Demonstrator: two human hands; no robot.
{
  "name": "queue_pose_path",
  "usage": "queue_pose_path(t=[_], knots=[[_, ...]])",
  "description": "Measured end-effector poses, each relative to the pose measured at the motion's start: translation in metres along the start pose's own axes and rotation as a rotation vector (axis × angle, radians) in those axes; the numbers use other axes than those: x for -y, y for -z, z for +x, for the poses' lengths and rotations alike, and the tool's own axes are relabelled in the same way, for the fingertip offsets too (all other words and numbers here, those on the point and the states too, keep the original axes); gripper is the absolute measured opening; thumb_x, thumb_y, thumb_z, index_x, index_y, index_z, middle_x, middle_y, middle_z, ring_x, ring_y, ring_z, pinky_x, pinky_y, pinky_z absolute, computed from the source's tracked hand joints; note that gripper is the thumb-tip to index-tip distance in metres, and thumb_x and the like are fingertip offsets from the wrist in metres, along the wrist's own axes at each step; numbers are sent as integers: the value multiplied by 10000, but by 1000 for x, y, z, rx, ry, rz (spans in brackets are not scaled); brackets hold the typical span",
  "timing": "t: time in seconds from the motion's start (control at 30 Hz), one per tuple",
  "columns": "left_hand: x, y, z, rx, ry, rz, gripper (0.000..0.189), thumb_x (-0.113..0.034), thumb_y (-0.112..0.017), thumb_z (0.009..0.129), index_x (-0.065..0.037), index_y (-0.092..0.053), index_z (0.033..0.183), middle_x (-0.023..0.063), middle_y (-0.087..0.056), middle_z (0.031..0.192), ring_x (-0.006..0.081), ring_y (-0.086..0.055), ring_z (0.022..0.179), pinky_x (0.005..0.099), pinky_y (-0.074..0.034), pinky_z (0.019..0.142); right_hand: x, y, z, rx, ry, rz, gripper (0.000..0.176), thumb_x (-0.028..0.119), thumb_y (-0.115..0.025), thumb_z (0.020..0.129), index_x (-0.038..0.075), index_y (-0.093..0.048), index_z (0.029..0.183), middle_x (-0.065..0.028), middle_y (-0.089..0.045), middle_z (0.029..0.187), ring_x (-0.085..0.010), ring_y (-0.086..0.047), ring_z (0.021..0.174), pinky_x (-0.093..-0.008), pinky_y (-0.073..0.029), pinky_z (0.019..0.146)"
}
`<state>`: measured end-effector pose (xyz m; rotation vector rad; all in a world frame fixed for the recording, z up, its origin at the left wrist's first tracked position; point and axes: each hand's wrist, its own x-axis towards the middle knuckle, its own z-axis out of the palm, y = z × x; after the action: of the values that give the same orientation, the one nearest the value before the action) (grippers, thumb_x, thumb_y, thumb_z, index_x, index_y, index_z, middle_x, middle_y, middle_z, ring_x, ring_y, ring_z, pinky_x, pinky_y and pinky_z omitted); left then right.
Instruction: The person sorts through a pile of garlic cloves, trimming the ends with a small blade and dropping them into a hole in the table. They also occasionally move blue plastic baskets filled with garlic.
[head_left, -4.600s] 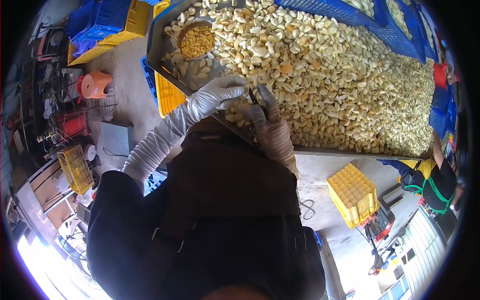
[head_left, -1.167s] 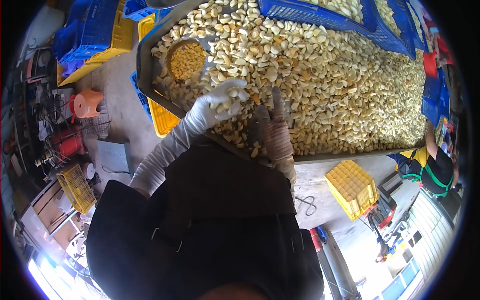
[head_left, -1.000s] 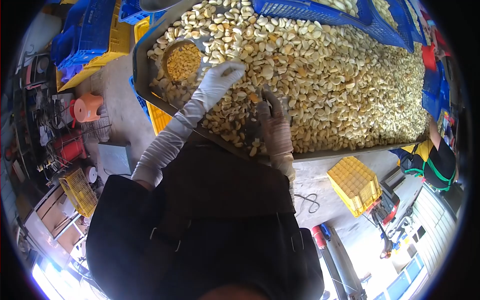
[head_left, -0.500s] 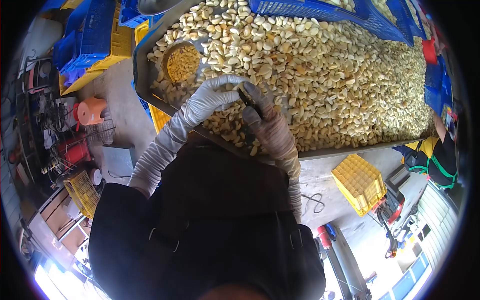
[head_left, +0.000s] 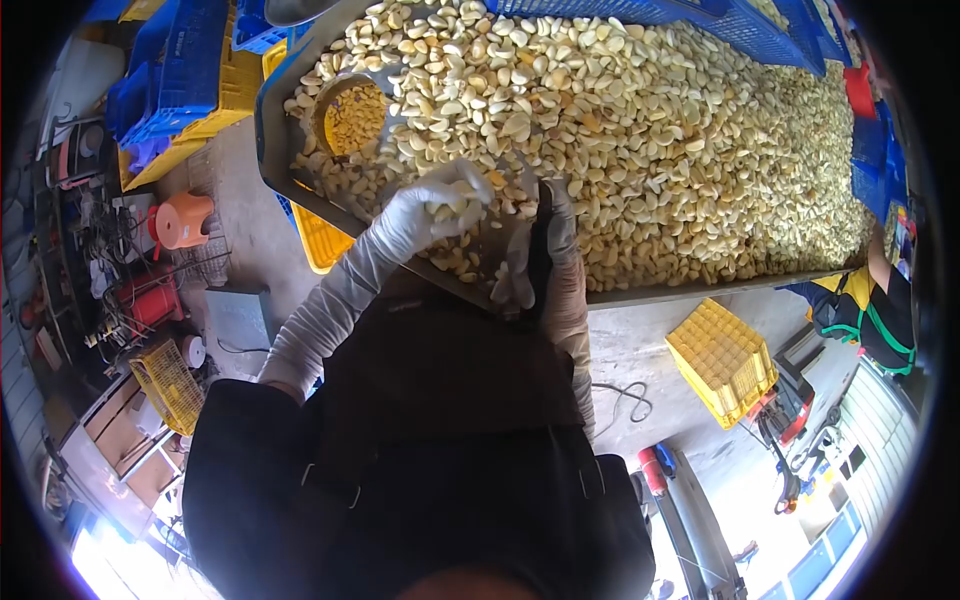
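Note:
A big heap of peeled garlic cloves [head_left: 660, 130] covers a long metal table [head_left: 700, 290]. My left hand [head_left: 440, 205], in a white glove with a long white sleeve, is cupped over a few garlic cloves at the table's near edge. Just to its right, my right hand [head_left: 560, 260] wears a pinkish glove and grips a small dark knife [head_left: 541, 245], blade pointing up toward the heap. The two hands are close together but apart. A round bowl [head_left: 348, 102] of yellower cloves sits in the heap at the table's left end.
Blue crates [head_left: 190, 60] and yellow crates [head_left: 322, 240] stand left of and under the table. A yellow crate [head_left: 722, 360] lies on the floor at the right. Another person [head_left: 870, 320] works at the table's right end. An orange stool [head_left: 185, 220] stands at the left.
My left hand reached out into the heap, came back to the knife, and now holds cloves at the table edge. My right hand has turned so the knife points upright.

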<state>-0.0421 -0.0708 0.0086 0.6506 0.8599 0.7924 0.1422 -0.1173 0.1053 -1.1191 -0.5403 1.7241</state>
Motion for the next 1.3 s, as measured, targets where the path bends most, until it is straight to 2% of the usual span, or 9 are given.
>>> queue_pose_path(t=[0.23,0.33,0.4,0.57,0.73,0.93,1.03,1.13,1.3], knots=[[-10,-18,96,-266,-371,1581,388,-460,-552,942,-117,-609,1112,87,-705,954,217,-699,750,377,-542,649,-46,100,32,-77,150,-732,555,441,-519,986,71,-454,1395,10,-559,674,-49,-454,513,-198,-366,450],[-34,-32,104,-224,7,1481,312,-409,-586,940,-175,-620,1143,52,-695,1047,251,-686,852,357,-543,758,-21,93,33,-46,32,-707,550,428,-517,991,75,-446,1406,9,-572,714,-42,-476,597,-189,-380,488],[-40,-39,87,-218,60,540,141,-141,-554,951,-50,-610,1043,83,-688,914,87,-505,566,208,-441,506,-12,95,33,-28,32,-694,546,415,-525,991,84,-437,1416,2,-584,754,-43,-486,643,-187,-393,510],[3,-71,57,-191,-45,-141,130,-142,-607,927,-76,-597,1038,18,-646,829,44,-473,550,164,-308,419,9,86,35,105,184,-636,536,355,-550,988,115,-410,1446,-18,-597,868,-65,-514,742,-206,-447,624],[11,-124,40,-254,-123,187,179,-92,-562,952,-68,-632,1115,-8,-637,833,44,-541,625,168,-411,533,26,107,45,213,179,-710,473,177,-566,978,203,-388,1415,-140,-632,1169,-204,-677,915,-331,-567,755],[42,-114,38,405,276,1598,285,-285,-590,926,-200,-668,1186,75,-685,1127,293,-661,988,341,-542,839,37,166,47,78,184,-776,479,315,-536,986,159,-437,1428,4,-564,791,-52,-454,622,-191,-391,526],[52,-75,53,-75,-579,1572,319,-408,-593,907,-192,-694,1119,82,-698,1041,275,-676,919,337,-550,781,38,199,57,109,248,-868,464,316,-530,989,140,-457,1412,3,-566,793,-45,-461,609,-182,-390,502],[14,-80,84,-694,-143,1254,286,-419,-658,869,-162,-692,990,84,-690,864,230,-676,697,356,-538,632,46,206,60,133,308,-895,458,311,-527,990,118,-466,1401,2,-568,792,-37,-457,583,-182,-392,491],[-19,-82,104,-732,-104,1359,322,-399,-588,905,-179,-661,1128,54,-672,1060,241,-665,908,365,-527,796,63,196,63,145,166,-804,447,297,-542,986,104,-480,1384,0,-566,783,-31,-453,569,-183,-390,478]])
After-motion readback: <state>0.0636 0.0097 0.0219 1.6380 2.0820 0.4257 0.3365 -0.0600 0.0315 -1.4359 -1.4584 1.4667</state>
